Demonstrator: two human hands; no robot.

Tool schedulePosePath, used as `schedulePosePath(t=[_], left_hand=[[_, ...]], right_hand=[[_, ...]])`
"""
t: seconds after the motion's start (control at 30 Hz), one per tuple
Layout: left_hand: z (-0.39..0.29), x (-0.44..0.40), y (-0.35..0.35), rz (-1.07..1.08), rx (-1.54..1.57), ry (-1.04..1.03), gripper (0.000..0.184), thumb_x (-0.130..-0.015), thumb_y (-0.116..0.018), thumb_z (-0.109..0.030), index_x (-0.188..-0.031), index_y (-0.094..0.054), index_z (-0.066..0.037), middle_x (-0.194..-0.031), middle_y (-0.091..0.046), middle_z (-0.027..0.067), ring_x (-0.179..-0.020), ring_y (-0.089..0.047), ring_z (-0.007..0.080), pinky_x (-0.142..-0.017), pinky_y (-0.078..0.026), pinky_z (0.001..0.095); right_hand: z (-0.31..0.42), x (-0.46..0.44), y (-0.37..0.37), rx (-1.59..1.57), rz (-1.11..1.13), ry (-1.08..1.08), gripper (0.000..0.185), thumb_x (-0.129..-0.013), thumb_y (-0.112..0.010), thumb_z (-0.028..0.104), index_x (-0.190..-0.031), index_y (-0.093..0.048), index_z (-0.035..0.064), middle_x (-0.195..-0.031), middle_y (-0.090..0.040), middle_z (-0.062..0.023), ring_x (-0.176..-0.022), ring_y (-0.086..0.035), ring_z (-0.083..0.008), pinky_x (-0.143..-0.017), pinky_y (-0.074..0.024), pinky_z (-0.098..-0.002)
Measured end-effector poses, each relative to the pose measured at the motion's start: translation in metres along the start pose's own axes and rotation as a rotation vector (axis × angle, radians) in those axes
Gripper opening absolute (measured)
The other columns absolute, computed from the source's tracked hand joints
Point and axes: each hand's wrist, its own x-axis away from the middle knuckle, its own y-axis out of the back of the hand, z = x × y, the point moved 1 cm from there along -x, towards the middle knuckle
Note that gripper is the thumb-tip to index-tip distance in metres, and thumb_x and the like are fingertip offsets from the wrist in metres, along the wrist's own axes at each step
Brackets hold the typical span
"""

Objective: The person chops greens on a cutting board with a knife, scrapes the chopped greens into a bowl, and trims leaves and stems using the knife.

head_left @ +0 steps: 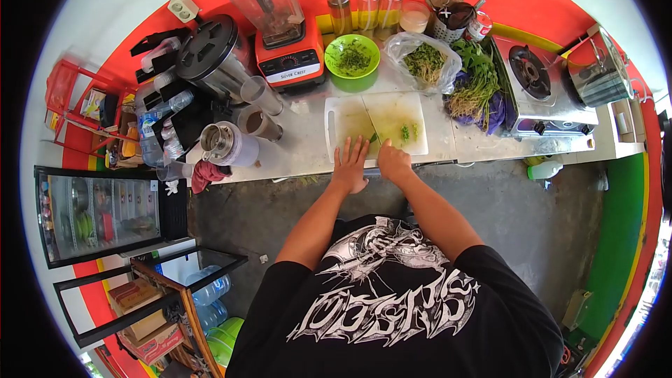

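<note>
A white cutting board (pixel 341 107) lies at the counter's front edge. My left hand (pixel 350 166) rests at its near left side, open, fingers stretched forward and slightly apart. By its fingertips is a bit of green stalk (pixel 373 138); whether the fingers press on it I cannot tell. My right hand (pixel 394 162) is closed round the handle of a knife (pixel 373 123), whose thin blade points away from me across the board. Right of the blade sits a small heap of chopped greens (pixel 405 132). The knife's handle is hidden in my fist.
Behind the board stand a green bowl of chopped greens (pixel 379 58), a plastic bag of greens (pixel 453 63) and a red blender (pixel 290 61). Leafy bunches with roots (pixel 473 94) lie beside a gas stove (pixel 542 108). Cups and a metal-topped jug (pixel 238 150) are on the left.
</note>
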Motion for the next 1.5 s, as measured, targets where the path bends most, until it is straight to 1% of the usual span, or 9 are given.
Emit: schedulePosePath(t=[0.17,0.27,0.43,0.53,0.77,0.93,1.27,1.33,1.5], left_hand=[[0.002,-0.002,-0.003,-0.027,-0.013,-0.002,0.121,-0.077,-0.08,-0.038,-0.165,0.0,-0.016,-0.172,0.001,0.0102,-0.158,0.007,0.036,-0.122,0.0,0.0625],[0.003,-0.002,-0.004,-0.031,0.01,-0.003,0.121,-0.077,-0.081,-0.037,-0.165,0.0,-0.016,-0.172,0.001,0.0104,-0.158,0.006,0.0358,-0.122,-0.001,0.0627],[0.001,0.0,0.0,-0.011,-0.008,0.005,0.12,-0.078,-0.08,-0.037,-0.165,-0.001,-0.016,-0.172,0.001,0.0093,-0.158,0.007,0.0349,-0.123,0.0,0.0614],[0.002,-0.002,-0.004,-0.043,-0.003,-0.001,0.12,-0.077,-0.08,-0.038,-0.165,-0.001,-0.017,-0.172,0.001,0.0097,-0.158,0.006,0.0352,-0.123,0.001,0.0609],[0.001,0.0,-0.002,-0.033,-0.017,0.0,0.119,-0.078,-0.079,-0.038,-0.165,-0.001,-0.017,-0.172,0.001,0.0091,-0.158,0.006,0.0347,-0.123,0.0,0.0609],[0.001,0.0,-0.001,-0.039,0.012,0.013,0.118,-0.078,-0.079,-0.037,-0.165,-0.003,-0.017,-0.172,0.0,0.0082,-0.158,0.005,0.0339,-0.123,-0.001,0.0609],[0.001,0.0,-0.002,-0.061,0.01,0.012,0.118,-0.077,-0.08,-0.036,-0.165,-0.003,-0.018,-0.172,-0.001,0.0076,-0.158,0.004,0.0333,-0.124,-0.002,0.0601],[0.001,0.001,-0.001,-0.051,0.024,0.008,0.117,-0.078,-0.08,-0.036,-0.165,-0.003,-0.018,-0.172,0.0,0.0075,-0.158,0.004,0.0333,-0.124,-0.002,0.0598],[0.0,0.001,0.002,-0.023,-0.009,0.015,0.116,-0.079,-0.079,-0.037,-0.165,-0.003,-0.018,-0.172,0.001,0.0071,-0.158,0.005,0.033,-0.124,-0.002,0.0596]], right_hand=[[0.001,0.01,-0.003,0.043,0.047,0.022,0.037,-0.091,-0.064,0.013,-0.119,-0.046,-0.0036,-0.112,-0.071,-0.0271,-0.106,-0.071,-0.0407,-0.092,-0.0564,-0.0479],[0.002,0.007,-0.01,0.017,-0.021,-0.005,0.032,-0.093,-0.06,0.012,-0.118,-0.048,-0.0031,-0.112,-0.071,-0.027,-0.108,-0.071,-0.0397,-0.092,-0.0562,-0.0464],[0.002,-0.006,0.001,0.008,0.053,-0.001,0.032,-0.095,-0.056,0.014,-0.121,-0.047,-0.0021,-0.116,-0.07,-0.0274,-0.112,-0.069,-0.0398,-0.096,-0.0544,-0.0468],[0.007,0.004,-0.009,-0.032,0.033,-0.036,0.035,-0.093,-0.058,0.013,-0.122,-0.047,-0.0027,-0.116,-0.07,-0.0271,-0.113,-0.068,-0.0396,-0.097,-0.0536,-0.0468],[0.009,-0.004,0.006,0.01,0.054,0.008,0.038,-0.09,-0.063,0.01,-0.121,-0.045,-0.0026,-0.116,-0.07,-0.0269,-0.113,-0.068,-0.04,-0.096,-0.0542,-0.0467],[0.004,0.007,-0.012,0.001,0.003,-0.014,0.035,-0.092,-0.062,0.013,-0.119,-0.046,-0.003,-0.114,-0.071,-0.0272,-0.111,-0.069,-0.0412,-0.095,-0.0551,-0.0473],[0.007,0.001,-0.012,0.038,0.028,-0.004,0.034,-0.093,-0.06,0.016,-0.119,-0.047,-0.0026,-0.113,-0.07,-0.0287,-0.109,-0.069,-0.0425,-0.094,-0.0553,-0.0476],[0.008,0.0,-0.017,-0.025,-0.016,-0.02,0.033,-0.094,-0.059,0.016,-0.118,-0.048,-0.0026,-0.113,-0.07,-0.0292,-0.11,-0.069,-0.0419,-0.094,-0.055,-0.0473],[0.004,-0.007,-0.001,0.016,0.041,0.044,0.03,-0.095,-0.056,0.016,-0.117,-0.047,-0.0028,-0.114,-0.07,-0.0293,-0.11,-0.069,-0.0425,-0.095,-0.0548,-0.048]])
